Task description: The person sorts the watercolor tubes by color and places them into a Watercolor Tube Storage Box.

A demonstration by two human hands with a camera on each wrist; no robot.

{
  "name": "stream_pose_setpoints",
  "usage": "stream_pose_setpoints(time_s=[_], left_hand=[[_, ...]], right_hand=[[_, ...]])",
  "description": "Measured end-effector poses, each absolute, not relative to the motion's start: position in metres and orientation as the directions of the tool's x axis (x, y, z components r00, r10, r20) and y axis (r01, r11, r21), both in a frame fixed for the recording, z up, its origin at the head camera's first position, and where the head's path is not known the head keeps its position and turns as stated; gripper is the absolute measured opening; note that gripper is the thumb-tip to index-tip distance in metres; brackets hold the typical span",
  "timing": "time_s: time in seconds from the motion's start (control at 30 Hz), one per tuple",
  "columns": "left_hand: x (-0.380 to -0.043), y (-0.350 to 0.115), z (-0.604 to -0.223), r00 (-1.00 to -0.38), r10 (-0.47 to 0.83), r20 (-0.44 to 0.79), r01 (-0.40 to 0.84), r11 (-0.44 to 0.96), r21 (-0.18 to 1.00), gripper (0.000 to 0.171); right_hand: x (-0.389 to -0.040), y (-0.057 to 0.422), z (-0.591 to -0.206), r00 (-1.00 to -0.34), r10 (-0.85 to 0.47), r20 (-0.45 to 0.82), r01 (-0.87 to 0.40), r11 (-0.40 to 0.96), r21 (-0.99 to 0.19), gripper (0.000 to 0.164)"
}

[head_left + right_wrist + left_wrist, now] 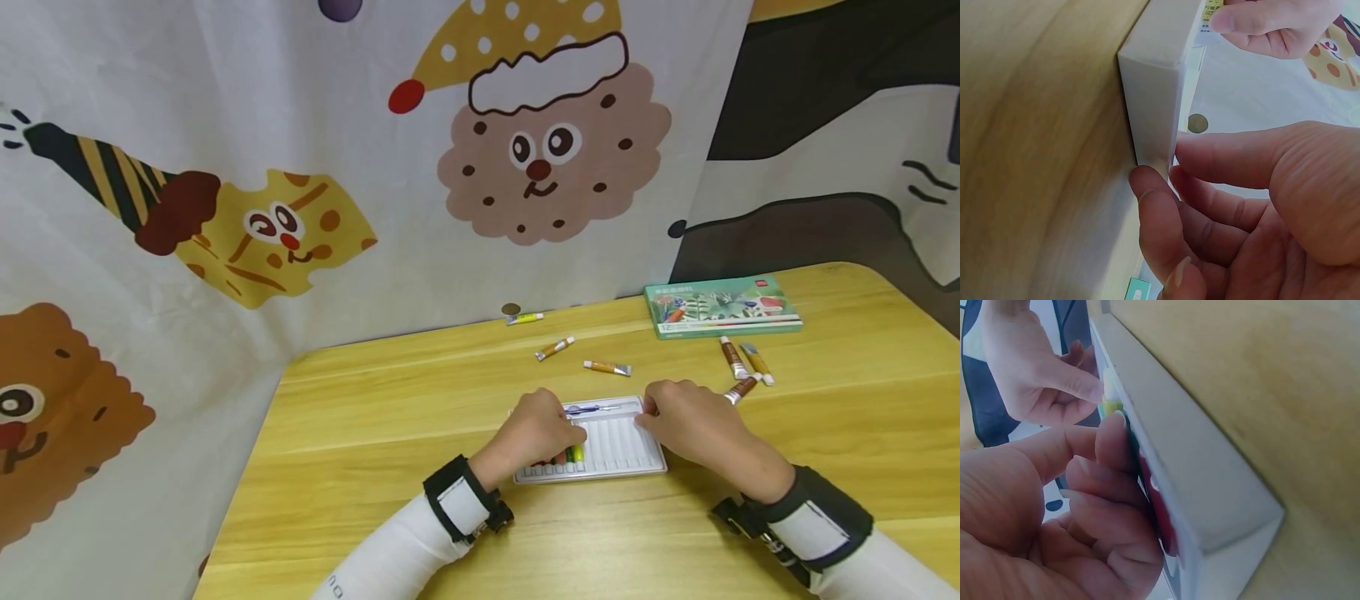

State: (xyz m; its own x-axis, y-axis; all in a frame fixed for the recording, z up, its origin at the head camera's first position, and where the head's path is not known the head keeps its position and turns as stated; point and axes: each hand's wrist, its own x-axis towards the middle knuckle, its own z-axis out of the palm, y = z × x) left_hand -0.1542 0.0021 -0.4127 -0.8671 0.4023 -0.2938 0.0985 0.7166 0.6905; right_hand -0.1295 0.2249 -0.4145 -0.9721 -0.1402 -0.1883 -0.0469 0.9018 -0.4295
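Observation:
A white plastic tray [622, 446] with narrow slots lies on the table. My left hand [534, 429] is over its left half, with curled fingers at a yellow-green paint tube [577, 453]. In the left wrist view, a dark red tube [1159, 512] lies in the tray under those fingers. The exact fingertip contact is partly hidden. My right hand [693, 421] pinches the tray's right edge, thumb on top and fingers against the side wall [1154, 112]. A thin blue paintbrush [588, 410] lies in the tray's far compartment.
Behind the tray lie a yellow tube [525, 318] and two ochre tubes, one [555, 348] left of the other [607, 367]. Several brown and ochre tubes [733, 358] lie beyond my right hand. A green paint box [723, 308] sits at the back right, before a printed curtain [360, 108].

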Motion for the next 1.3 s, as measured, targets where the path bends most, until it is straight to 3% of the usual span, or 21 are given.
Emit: stream_pose_setpoints(time_s=[0.27, 0.53, 1.3], left_hand=[[-0.152, 0.008, -0.409, -0.876, 0.376, -0.302, 0.102, 0.757, 0.646, 0.048], [-0.151, 0.01, -0.408, -0.879, 0.36, -0.314, 0.101, 0.782, 0.615, 0.044], [-0.138, -0.009, -0.412, -0.861, 0.456, -0.225, 0.187, 0.695, 0.694, 0.043]], right_hand=[[-0.13, 0.226, -0.414, -0.971, -0.147, -0.188, -0.052, 0.898, -0.436, 0.015], [-0.13, 0.226, -0.415, -0.972, -0.145, -0.187, -0.051, 0.899, -0.434, 0.015], [-0.131, 0.225, -0.412, -0.969, -0.138, -0.203, -0.039, 0.903, -0.428, 0.015]])
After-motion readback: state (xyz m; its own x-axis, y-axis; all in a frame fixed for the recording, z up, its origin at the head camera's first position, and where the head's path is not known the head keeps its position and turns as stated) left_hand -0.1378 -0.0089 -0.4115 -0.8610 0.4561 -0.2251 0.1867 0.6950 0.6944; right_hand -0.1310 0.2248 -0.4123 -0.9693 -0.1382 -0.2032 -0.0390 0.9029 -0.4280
